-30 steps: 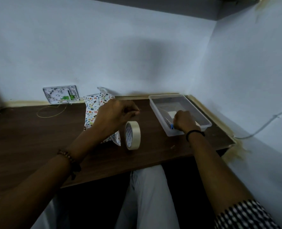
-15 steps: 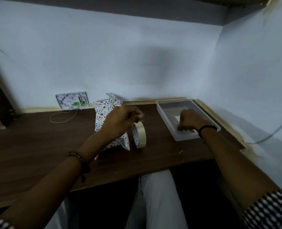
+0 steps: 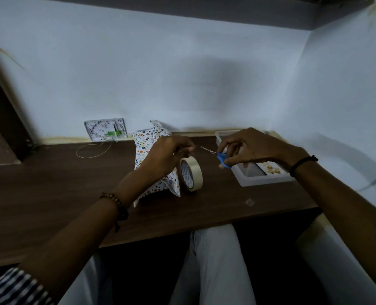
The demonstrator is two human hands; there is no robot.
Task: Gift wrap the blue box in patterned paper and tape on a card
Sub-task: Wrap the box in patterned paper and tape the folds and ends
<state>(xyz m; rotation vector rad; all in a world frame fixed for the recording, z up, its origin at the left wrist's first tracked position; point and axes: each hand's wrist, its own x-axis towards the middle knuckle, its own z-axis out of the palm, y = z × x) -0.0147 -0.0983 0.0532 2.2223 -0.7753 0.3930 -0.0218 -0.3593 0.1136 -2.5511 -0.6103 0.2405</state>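
Note:
The box wrapped in patterned paper stands on the dark wooden desk, its loose paper ends sticking out at top and bottom. A roll of cream masking tape stands on edge against its right side. My left hand hovers over the box and pinches the pulled-out end of the tape. My right hand holds small blue-handled scissors, blades pointing left toward the tape strip. A card with gold spots lies in the tray.
A clear plastic tray sits at the desk's right end near the wall corner. A white socket plate and a thin looped wire are at the back. A small clear scrap lies near the front edge.
My right hand has come out of the tray holding the scissors and moved left toward the tape. My left hand keeps pinching the tape end above the roll.

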